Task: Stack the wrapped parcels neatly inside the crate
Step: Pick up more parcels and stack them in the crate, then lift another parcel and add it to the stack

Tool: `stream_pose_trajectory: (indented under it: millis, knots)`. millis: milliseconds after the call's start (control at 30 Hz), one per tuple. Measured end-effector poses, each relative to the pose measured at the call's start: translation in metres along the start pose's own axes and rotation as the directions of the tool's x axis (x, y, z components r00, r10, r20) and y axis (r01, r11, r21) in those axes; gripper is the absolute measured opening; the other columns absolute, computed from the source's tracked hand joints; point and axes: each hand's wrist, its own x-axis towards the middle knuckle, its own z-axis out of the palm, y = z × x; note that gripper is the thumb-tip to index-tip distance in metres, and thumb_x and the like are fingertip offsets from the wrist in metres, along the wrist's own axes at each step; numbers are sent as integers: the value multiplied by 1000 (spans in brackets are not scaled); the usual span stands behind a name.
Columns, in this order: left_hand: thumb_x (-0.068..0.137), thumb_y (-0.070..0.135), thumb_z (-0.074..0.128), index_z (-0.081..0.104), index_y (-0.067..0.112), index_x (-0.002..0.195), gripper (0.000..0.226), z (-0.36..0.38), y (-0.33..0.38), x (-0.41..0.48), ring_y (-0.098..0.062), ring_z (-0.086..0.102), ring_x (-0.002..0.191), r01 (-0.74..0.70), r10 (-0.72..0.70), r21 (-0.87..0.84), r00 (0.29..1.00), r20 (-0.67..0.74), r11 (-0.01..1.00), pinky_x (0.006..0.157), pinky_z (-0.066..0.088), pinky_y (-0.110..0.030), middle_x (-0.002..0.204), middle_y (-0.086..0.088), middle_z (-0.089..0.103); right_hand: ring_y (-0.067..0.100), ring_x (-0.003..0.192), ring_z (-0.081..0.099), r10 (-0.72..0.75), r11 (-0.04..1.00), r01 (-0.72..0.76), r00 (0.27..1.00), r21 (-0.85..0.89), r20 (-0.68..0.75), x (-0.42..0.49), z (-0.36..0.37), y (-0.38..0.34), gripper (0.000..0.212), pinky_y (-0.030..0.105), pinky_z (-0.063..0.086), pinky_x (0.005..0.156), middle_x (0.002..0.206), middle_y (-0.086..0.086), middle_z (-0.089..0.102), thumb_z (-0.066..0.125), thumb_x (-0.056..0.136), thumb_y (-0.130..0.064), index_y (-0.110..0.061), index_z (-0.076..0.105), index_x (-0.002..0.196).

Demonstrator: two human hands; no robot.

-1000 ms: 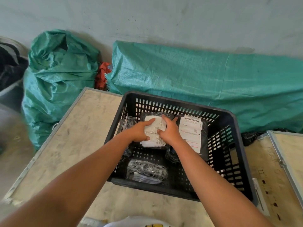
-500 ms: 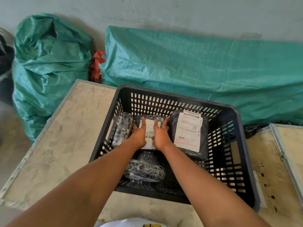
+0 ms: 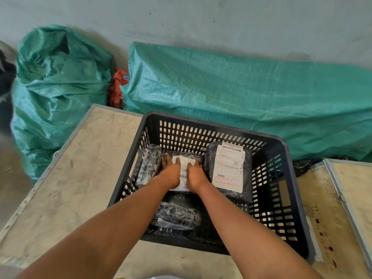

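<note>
A black slotted plastic crate (image 3: 289,200) stands on a wooden table. Both hands reach deep into it. My left hand (image 3: 170,171) and my right hand (image 3: 196,173) lie flat, side by side, on a small parcel with a white label (image 3: 183,161) at the crate's floor. Left of it a bubble-wrapped parcel (image 3: 148,166) leans against the wall. To the right lies a larger dark parcel with a white shipping label (image 3: 229,168). Another bubble-wrapped parcel (image 3: 177,217) rests near the front wall, partly behind my forearms.
The wooden table (image 3: 76,178) has a metal-edged rim. A second metal-edged board (image 3: 350,190) lies at the right. Behind the table, green woven sacks (image 3: 56,91) and a long green-covered bundle (image 3: 241,91) stand against the grey wall, with red cloth (image 3: 116,87) between them.
My hands have lowered the labelled parcel from mid-height down to the crate floor between the other parcels, and now press flat on it. The camera has shifted slightly.
</note>
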Motion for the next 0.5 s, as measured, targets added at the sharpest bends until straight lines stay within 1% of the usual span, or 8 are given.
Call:
stream_pose_trajectory:
  millis: [67,100,200,233,267,333,400,500]
  knots:
    - [92,-8,57,0,23,161,95,-24,8,-12,-45,-11,152,-68,64,-85,996,-58,994,121,25,-53,160,-22,-32,44,143,40,-39,990,47,997,131,-64,-8,-7,2,61,39,38,117,161,26,26,59,93,3,-4,42,151]
    - [92,-5,61,7,23,161,93,-37,11,-20,-45,-5,153,-116,103,-128,990,-101,985,121,27,-51,162,-21,-28,43,141,44,-54,981,69,995,183,-84,-12,-10,2,60,37,39,115,158,24,32,61,93,1,-4,44,151]
    - [92,5,68,19,29,160,87,-74,13,-53,-40,25,151,-223,176,-209,959,-224,952,114,41,-40,168,-15,-15,37,144,44,-71,969,101,988,224,-139,-20,-16,-3,66,33,36,116,161,21,35,68,95,-8,-10,41,155]
    - [92,9,69,22,32,159,85,-85,11,-66,-38,31,148,-251,188,-232,946,-263,940,111,44,-37,169,-13,-11,34,143,46,-71,964,107,986,244,-153,-22,-17,-6,65,30,37,113,160,17,41,69,95,-10,-14,43,155]
    - [93,14,70,26,34,158,81,-95,7,-80,-38,35,147,-281,199,-248,930,-308,927,112,44,-38,170,-10,-5,30,141,50,-75,954,118,984,275,-162,-27,-17,-11,63,27,38,110,157,13,46,69,96,-13,-15,45,154]
    - [93,20,70,35,36,155,73,-112,-7,-109,-37,31,149,-332,208,-256,886,-415,908,116,38,-50,170,-7,4,27,139,52,-111,923,169,977,345,-182,-34,-18,-24,57,29,39,112,155,8,50,66,98,-17,-17,48,152]
    - [95,21,69,43,34,151,63,-121,-28,-132,-33,13,155,-369,191,-263,833,-520,891,122,24,-54,170,-7,11,27,143,49,-165,885,232,967,403,-195,-41,-17,-39,56,38,40,117,157,6,48,65,100,-22,-20,46,152]
    - [95,24,68,47,37,148,58,-117,-66,-153,-35,1,156,-363,138,-283,797,-588,888,122,17,-57,168,-9,16,24,147,41,-277,844,320,947,429,-161,-55,-14,-66,65,34,36,117,162,5,41,63,101,-30,-29,33,159]
